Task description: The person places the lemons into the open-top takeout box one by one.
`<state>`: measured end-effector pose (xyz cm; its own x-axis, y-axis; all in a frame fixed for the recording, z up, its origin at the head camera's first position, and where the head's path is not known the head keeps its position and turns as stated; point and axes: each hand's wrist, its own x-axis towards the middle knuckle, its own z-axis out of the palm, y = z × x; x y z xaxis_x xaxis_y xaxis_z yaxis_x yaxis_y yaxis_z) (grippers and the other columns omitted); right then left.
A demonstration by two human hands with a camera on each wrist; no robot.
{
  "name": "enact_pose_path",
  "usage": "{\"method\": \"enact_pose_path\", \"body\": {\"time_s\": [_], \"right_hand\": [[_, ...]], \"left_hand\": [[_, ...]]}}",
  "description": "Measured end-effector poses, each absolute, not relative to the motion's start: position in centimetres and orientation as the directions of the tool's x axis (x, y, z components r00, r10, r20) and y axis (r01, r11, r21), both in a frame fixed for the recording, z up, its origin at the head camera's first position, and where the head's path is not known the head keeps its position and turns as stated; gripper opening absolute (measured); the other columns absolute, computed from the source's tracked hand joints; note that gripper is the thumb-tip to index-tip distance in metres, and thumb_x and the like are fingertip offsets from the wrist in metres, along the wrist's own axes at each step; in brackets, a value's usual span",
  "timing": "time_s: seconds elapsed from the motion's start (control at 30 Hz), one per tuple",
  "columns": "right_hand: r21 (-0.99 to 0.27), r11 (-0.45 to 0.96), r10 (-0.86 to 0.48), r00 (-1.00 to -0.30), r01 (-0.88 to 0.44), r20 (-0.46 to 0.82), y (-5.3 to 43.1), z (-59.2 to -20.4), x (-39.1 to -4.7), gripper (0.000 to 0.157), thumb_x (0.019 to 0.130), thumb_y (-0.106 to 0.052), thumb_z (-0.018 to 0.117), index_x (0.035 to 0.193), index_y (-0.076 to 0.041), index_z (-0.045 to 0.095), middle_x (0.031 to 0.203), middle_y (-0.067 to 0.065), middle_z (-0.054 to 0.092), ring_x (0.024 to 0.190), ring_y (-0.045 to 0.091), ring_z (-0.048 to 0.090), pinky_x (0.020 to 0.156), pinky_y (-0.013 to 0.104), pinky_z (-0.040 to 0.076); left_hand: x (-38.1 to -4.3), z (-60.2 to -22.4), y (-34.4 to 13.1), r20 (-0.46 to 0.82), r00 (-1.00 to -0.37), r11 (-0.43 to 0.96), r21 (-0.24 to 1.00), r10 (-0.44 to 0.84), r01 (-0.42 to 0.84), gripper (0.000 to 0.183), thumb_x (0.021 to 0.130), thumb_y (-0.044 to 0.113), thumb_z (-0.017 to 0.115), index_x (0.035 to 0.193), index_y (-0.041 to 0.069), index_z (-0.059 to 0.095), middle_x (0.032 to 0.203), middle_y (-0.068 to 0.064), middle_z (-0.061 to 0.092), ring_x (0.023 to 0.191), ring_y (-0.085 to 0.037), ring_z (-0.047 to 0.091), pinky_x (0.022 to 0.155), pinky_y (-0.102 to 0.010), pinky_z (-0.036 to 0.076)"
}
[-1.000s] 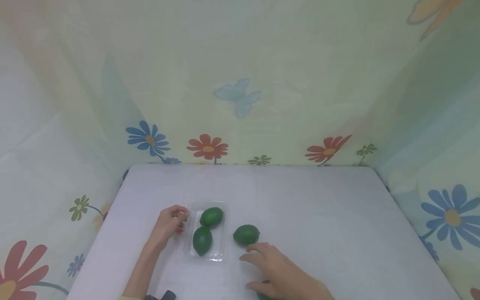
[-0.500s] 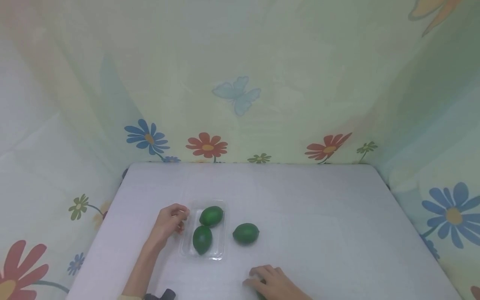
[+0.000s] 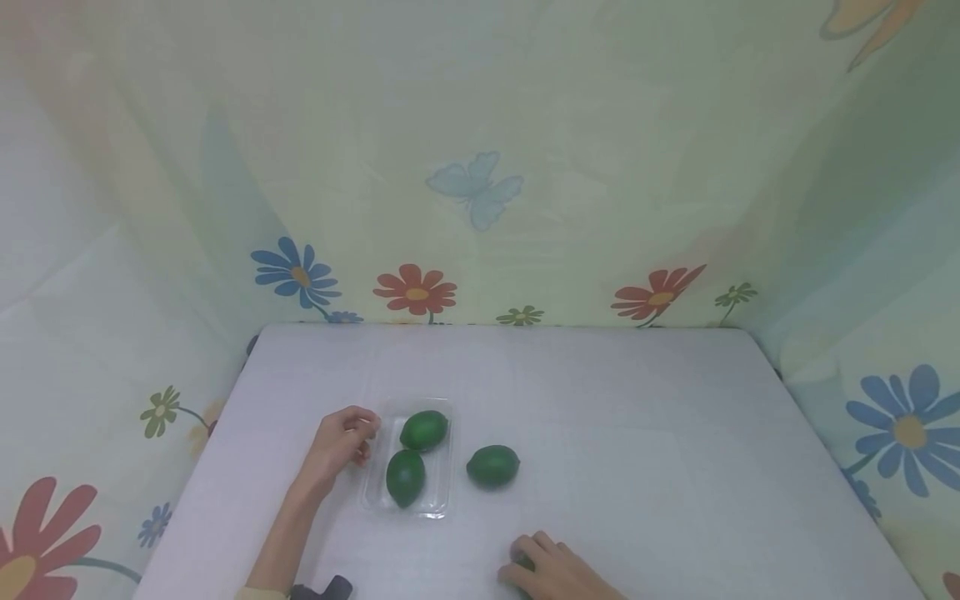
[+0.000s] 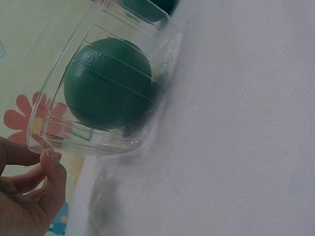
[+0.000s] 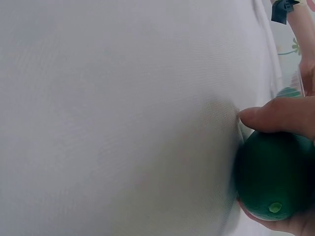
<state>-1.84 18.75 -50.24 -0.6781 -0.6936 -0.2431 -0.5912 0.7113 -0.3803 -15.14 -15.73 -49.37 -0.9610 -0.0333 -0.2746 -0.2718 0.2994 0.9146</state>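
A clear plastic tray [image 3: 435,510] stands on the table, holding two green limes, one farther back [image 3: 424,430] and one nearer [image 3: 406,477]. At its left edge is my left hand [image 3: 337,446]; in the left wrist view the thumb and fingertips [image 4: 53,169] pinch the tray's corner. Another lime [image 3: 492,466] lies on the cloth to the right of the tray. Close to the front of the view, my right hand [image 3: 562,571] grips a further lime [image 5: 270,172], thumb on one side and fingers on the other, low over the cloth. The hand covers most of that lime in the head view.
A white cloth covers the table [image 3: 637,400]. Flower-printed curtains [image 3: 570,167] rise behind it and along both sides. A dark device [image 3: 335,588] sits by the left forearm at the front edge.
My right hand has drawn back toward the front, away from the loose lime, and its fingers have closed round the front lime. The left hand and the tray have stayed put.
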Motion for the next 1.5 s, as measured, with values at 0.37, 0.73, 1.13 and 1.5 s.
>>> {"method": "enact_pose_path", "body": {"time_s": [0.37,0.73,1.13,1.5], "right_hand": [[-0.421,0.672,-0.729,-0.645,-0.609,-0.231,18.8,-50.0,-2.1,0.049,0.095,-0.067,0.056,0.116,-0.024,0.068,0.110,-0.010,0.054,0.090,0.000,0.044,0.073,0.018,0.047],[-0.339,0.559,-0.806,-0.591,-0.757,-0.010,18.5,-48.4,-2.9,0.037,0.096,-0.054,0.066,0.115,-0.023,0.066,0.113,-0.007,0.053,0.091,0.001,0.041,0.074,0.012,0.040],[-0.296,0.583,-0.798,-0.601,-0.757,-0.035,16.4,-44.6,-4.7,0.038,0.090,-0.018,0.079,0.124,-0.026,0.064,0.116,-0.012,0.054,0.096,0.002,0.047,0.080,0.016,0.050],[-0.267,0.548,-0.795,-0.593,-0.793,0.130,14.2,-42.3,-8.4,0.036,0.090,-0.016,0.079,0.124,-0.020,0.068,0.121,-0.003,0.060,0.108,0.011,0.057,0.093,0.022,0.053]], "left_hand": [[-15.2,-49.5,-15.7,-0.267,-0.963,0.302,0.916,-0.035,-0.264,0.025,0.099,0.011,0.063,0.117,-0.006,0.065,0.103,-0.023,0.069,0.063,-0.016,0.059,0.054,-0.024,0.052],[-15.3,-49.4,-15.7,-0.277,-0.960,0.296,0.914,-0.038,-0.276,0.025,0.099,0.010,0.063,0.117,-0.006,0.065,0.101,-0.022,0.069,0.062,-0.015,0.058,0.054,-0.023,0.052],[-15.3,-49.4,-15.9,-0.277,-0.960,0.297,0.915,-0.034,-0.274,0.024,0.099,0.010,0.062,0.118,-0.005,0.066,0.099,-0.021,0.069,0.064,-0.016,0.059,0.055,-0.023,0.052],[-15.4,-49.6,-15.8,-0.282,-0.958,0.288,0.915,-0.042,-0.282,0.022,0.099,0.009,0.063,0.115,-0.005,0.066,0.099,-0.020,0.068,0.063,-0.015,0.058,0.053,-0.022,0.051]]}}
